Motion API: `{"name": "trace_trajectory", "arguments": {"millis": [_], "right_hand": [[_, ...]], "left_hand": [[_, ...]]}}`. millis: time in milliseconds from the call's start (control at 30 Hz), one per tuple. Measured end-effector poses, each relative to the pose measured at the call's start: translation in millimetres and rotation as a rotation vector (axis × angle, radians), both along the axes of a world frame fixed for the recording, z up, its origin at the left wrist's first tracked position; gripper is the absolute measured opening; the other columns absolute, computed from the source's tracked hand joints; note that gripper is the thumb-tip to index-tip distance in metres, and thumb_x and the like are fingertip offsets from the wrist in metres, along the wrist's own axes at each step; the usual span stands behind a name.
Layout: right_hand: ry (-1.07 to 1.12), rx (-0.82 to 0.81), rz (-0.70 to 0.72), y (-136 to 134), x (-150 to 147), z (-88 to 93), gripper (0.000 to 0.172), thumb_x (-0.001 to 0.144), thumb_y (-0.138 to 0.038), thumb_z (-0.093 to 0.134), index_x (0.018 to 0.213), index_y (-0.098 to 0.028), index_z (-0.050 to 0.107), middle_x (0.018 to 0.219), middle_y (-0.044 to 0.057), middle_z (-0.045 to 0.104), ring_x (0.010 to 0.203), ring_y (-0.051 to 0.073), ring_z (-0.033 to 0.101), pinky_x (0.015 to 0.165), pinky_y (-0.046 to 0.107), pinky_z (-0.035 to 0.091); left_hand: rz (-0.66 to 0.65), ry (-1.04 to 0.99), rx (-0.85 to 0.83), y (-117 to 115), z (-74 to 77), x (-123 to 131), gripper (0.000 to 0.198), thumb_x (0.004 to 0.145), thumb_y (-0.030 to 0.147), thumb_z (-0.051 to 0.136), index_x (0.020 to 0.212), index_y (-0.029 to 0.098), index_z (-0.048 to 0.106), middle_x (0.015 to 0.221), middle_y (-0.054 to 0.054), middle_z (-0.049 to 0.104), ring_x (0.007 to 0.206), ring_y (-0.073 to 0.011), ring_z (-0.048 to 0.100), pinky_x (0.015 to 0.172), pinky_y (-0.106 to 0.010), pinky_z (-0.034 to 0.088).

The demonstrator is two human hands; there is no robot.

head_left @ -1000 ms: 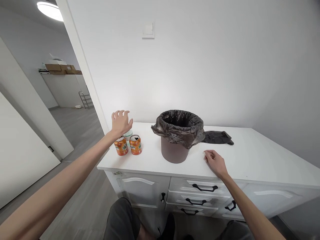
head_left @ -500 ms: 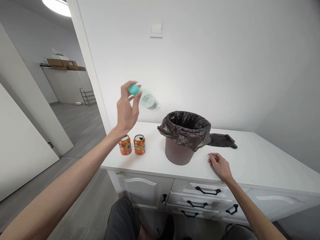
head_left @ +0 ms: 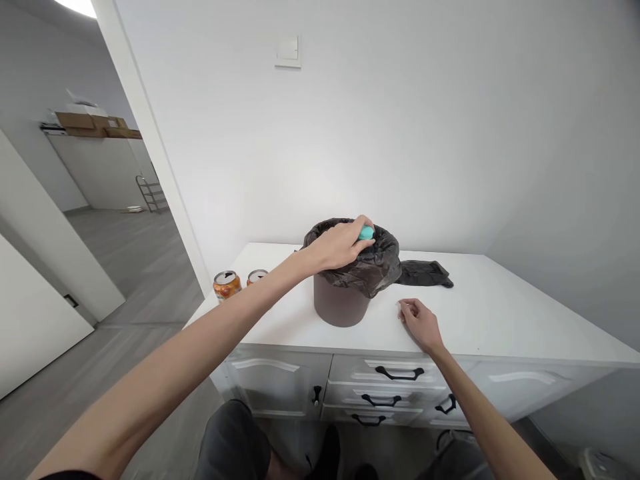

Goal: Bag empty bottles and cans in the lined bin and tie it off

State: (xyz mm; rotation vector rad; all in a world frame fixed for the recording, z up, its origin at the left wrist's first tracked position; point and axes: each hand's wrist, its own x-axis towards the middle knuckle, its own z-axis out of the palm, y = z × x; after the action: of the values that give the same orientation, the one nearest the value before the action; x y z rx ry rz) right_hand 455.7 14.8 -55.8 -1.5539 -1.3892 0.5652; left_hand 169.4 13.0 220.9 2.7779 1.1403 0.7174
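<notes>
Pinched a round turquoise cap (head_left: 367,233) between fingers of the left hand (head_left: 345,243) at the mouth of a cylindrical brown, black-plastic-lined bin (head_left: 341,305); rested the right hand (head_left: 420,325) with curled-in fingers on the white desk (head_left: 500,310).

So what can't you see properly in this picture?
All in the head view:
What's under the teal cap: hidden by the left hand and the black bag.
The bottom inside the bin: hidden by the bag and that hand.
The lower part of the can nearer the bin: behind the left forearm.
Whether the right hand pinches something: too small.
The ceiling lamp: cut off by the top edge.
</notes>
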Motion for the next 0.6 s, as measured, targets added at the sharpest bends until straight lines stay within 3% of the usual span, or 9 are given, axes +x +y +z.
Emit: {"name": "trace_trajectory", "arguments": {"millis": [100,200,367,467,600], "right_hand": [[0.007,0.003,-0.001,-4,-5,6.8,0.037,0.091,-0.056,0.056,0.099,-0.023,0.069,0.071,0.002,0.072,0.069,0.023,0.066,0.076,0.035,0.049],[0.006,0.003,0.0,-6,-7,10.6,0.037,0.092,-0.056,0.055,0.098,-0.023,0.069,0.071,0.003,0.072,0.068,0.023,0.066,0.074,0.035,0.049],[-0.004,-0.008,-0.005,-7,-6,10.7,0.039,0.09,-0.057,0.056,0.1,-0.022,0.069,0.072,0.003,0.073,0.07,0.023,0.066,0.076,0.035,0.048],[-0.01,-0.015,-0.004,-7,-6,9.0,0.04,0.09,-0.058,0.056,0.1,-0.022,0.069,0.071,0.002,0.072,0.07,0.023,0.065,0.077,0.035,0.048],[-0.013,-0.002,-0.005,-8,-6,8.1,0.041,0.09,-0.059,0.056,0.098,-0.022,0.069,0.071,0.003,0.072,0.069,0.023,0.065,0.076,0.035,0.048]], "left_hand": [[0.014,0.118,-0.066,1,1.2,1,0.038,0.111,0.042,0.036,0.128,0.022,0.064,0.11,-0.01,0.078,0.099,-0.0284,0.074,0.088,-0.039,0.053],[0.005,0.125,0.011,-6,-4.6,-1,0.046,0.113,0.039,0.03,0.115,0.021,0.072,0.115,-0.009,0.079,0.106,-0.0283,0.074,0.096,-0.041,0.053],[0.047,-0.185,0.295,-29,-44.4,-21,0.041,0.113,0.037,0.036,0.14,0.024,0.062,0.15,-0.01,0.064,0.142,-0.0248,0.056,0.124,-0.045,0.039],[0.21,-0.318,0.367,-39,-76.1,-55,0.042,0.11,0.039,0.043,0.149,0.028,0.053,0.161,-0.012,0.052,0.154,-0.0281,0.042,0.128,-0.053,0.035],[0.506,-0.339,0.343,-31,-106.9,-132,0.05,0.104,0.047,0.053,0.15,0.027,0.049,0.163,-0.016,0.046,0.157,-0.0358,0.035,0.126,-0.061,0.033]]}}
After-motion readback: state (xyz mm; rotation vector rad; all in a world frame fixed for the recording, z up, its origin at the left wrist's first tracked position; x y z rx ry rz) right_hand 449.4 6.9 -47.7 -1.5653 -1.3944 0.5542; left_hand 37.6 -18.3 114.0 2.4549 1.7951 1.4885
